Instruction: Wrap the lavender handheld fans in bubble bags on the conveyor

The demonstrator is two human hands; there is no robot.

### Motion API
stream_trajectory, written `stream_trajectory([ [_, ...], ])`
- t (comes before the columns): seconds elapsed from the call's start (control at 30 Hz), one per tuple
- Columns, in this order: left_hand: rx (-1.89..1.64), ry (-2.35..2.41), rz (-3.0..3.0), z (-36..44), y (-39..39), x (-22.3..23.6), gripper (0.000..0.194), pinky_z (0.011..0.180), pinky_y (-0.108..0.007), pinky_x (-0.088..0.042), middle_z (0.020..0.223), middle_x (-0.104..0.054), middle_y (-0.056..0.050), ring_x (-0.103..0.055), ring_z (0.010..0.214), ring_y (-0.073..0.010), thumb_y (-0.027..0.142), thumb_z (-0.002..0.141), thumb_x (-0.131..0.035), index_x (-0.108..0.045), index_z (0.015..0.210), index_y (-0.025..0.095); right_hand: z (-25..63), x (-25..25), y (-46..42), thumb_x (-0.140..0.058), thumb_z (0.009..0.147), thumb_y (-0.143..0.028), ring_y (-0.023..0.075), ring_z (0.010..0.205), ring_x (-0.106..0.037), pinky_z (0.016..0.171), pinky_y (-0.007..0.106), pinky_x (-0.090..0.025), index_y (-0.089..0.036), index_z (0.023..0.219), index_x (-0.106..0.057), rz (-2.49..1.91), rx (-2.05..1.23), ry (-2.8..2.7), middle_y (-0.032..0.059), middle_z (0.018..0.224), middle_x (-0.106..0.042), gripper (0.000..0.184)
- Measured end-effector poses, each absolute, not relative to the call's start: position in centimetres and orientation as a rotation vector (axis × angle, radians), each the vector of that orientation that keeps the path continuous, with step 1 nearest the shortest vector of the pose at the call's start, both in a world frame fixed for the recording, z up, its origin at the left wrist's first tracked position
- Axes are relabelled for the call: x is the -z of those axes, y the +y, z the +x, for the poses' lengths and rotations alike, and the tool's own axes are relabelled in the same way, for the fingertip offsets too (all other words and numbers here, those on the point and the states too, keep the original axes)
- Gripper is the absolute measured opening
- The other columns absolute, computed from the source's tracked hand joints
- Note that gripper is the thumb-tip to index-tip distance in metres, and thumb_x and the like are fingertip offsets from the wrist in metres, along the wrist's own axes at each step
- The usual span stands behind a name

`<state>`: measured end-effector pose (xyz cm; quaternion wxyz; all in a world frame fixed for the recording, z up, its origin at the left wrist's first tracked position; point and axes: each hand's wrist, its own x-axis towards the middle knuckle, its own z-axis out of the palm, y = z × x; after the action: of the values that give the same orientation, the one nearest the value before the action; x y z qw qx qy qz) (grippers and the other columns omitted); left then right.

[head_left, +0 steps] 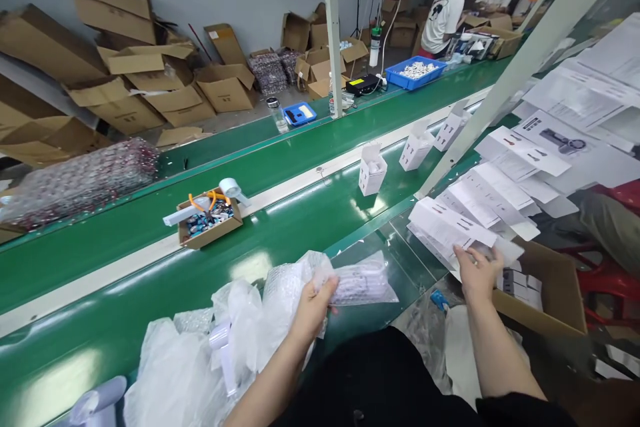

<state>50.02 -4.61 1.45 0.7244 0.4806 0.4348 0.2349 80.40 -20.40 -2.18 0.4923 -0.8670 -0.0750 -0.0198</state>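
Note:
My left hand (313,303) is closed on the end of a clear bubble-wrap pouch (365,281), held over the near edge of the bench. Something pale lavender shows inside the pouch, its shape blurred by the wrap. My right hand (477,273), fingers bent, grips the edge of a flat white printed carton (463,223) in the fanned stack on the right. Beside my left arm lies a heap of bubble-wrap bags (175,360), with a pale lavender handheld device (225,353) among them. Another such device (97,403) sits at the lower left corner.
Small white boxes (373,170) stand upright on the green conveyor belt (300,213). A cardboard tray (213,230) holds small parts and orange-handled pliers. Below my right hand is an open carton (555,293). A white post (475,93) slants across. Two people work far off.

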Motion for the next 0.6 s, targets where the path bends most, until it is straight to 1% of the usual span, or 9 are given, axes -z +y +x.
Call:
stream_trajectory([
  [0.07,-0.627,0.982,0.931,48.6,-3.7,-2.3,0.036,0.033,-0.016,-0.036,0.059,-0.051,0.003,-0.046,0.046,-0.0069,0.045,0.069,-0.071,-0.058,0.074,0.012,78.4,0.8,-20.2,-0.068,0.068,-0.040,0.0323,0.125,-0.035,0.106,0.045,-0.031,-0.015,0.074,-0.064,-2.121,0.129,-0.558,0.0139,0.136,-0.029,0.026],
  [0.13,-0.710,0.964,0.839,47.5,-2.9,-3.2,0.037,0.030,-0.015,-0.032,0.058,-0.049,0.004,-0.043,0.043,-0.0055,0.043,0.065,-0.075,-0.058,0.074,0.012,75.6,0.1,-19.3,-0.066,0.071,-0.033,0.0318,0.119,-0.042,0.102,0.047,-0.036,-0.018,0.071,-0.066,-2.044,0.093,-1.032,0.0136,0.126,-0.038,0.016],
  [0.2,-0.747,0.922,0.785,46.9,-2.3,-4.1,0.039,0.030,-0.015,-0.031,0.058,-0.051,0.004,-0.043,0.042,-0.0050,0.042,0.061,-0.077,-0.058,0.076,0.012,72.4,0.5,-17.7,-0.064,0.073,-0.031,0.0311,0.112,-0.047,0.097,0.049,-0.041,-0.020,0.075,-0.068,-1.933,-0.074,-1.369,0.0129,0.115,-0.045,0.011],
  [0.23,-0.742,0.891,0.784,46.8,-2.2,-4.6,0.040,0.032,-0.015,-0.033,0.060,-0.053,0.003,-0.045,0.043,-0.0057,0.040,0.061,-0.078,-0.059,0.079,0.011,70.9,1.0,-16.8,-0.063,0.074,-0.031,0.0313,0.111,-0.047,0.096,0.050,-0.042,-0.022,0.081,-0.068,-1.882,-0.170,-1.489,0.0126,0.112,-0.047,0.013],
  [0.3,-0.695,0.837,0.857,46.9,-2.1,-5.3,0.041,0.038,-0.017,-0.039,0.069,-0.059,-0.001,-0.052,0.051,-0.0085,0.037,0.061,-0.078,-0.060,0.085,0.010,68.5,2.5,-15.3,-0.061,0.076,-0.032,0.0318,0.115,-0.045,0.098,0.051,-0.041,-0.023,0.100,-0.065,-1.790,-0.312,-1.645,0.0121,0.114,-0.049,0.026],
  [0.37,-0.622,0.848,1.033,46.9,-2.2,-5.9,0.039,0.044,-0.020,-0.043,0.074,-0.062,-0.004,-0.056,0.057,-0.0116,0.035,0.064,-0.076,-0.061,0.089,0.009,67.4,4.1,-14.3,-0.061,0.078,-0.035,0.0310,0.119,-0.042,0.100,0.050,-0.039,-0.023,0.114,-0.057,-1.743,-0.343,-1.688,0.0127,0.119,-0.046,0.038],
  [0.43,-0.576,0.951,1.286,46.7,-2.3,-6.5,0.036,0.050,-0.023,-0.045,0.074,-0.063,-0.004,-0.056,0.060,-0.0138,0.035,0.067,-0.073,-0.061,0.090,0.010,67.5,5.2,-13.5,-0.063,0.077,-0.039,0.0302,0.117,-0.044,0.100,0.048,-0.041,-0.020,0.113,-0.055,-1.750,-0.301,-1.651,0.0143,0.117,-0.043,0.042],
  [0.5,-0.578,1.037,1.607,46.3,-2.5,-7.2,0.030,0.062,-0.028,-0.048,0.079,-0.064,-0.004,-0.058,0.069,-0.0166,0.034,0.072,-0.069,-0.061,0.093,0.014,68.2,5.6,-12.7,-0.067,0.073,-0.043,0.0298,0.113,-0.047,0.098,0.047,-0.043,-0.017,0.106,-0.057,-1.756,-0.262,-1.611,0.0152,0.116,-0.040,0.044],
  [0.6,-0.540,0.931,2.143,45.9,-2.8,-8.3,0.022,0.080,-0.032,-0.045,0.094,-0.064,-0.005,-0.057,0.087,-0.0196,0.024,0.078,-0.060,-0.061,0.100,0.018,69.0,4.7,-11.4,-0.069,0.070,-0.044,0.0301,0.116,-0.045,0.101,0.047,-0.041,-0.017,0.102,-0.059,-1.680,-0.294,-1.619,0.0163,0.128,-0.031,0.043],
])
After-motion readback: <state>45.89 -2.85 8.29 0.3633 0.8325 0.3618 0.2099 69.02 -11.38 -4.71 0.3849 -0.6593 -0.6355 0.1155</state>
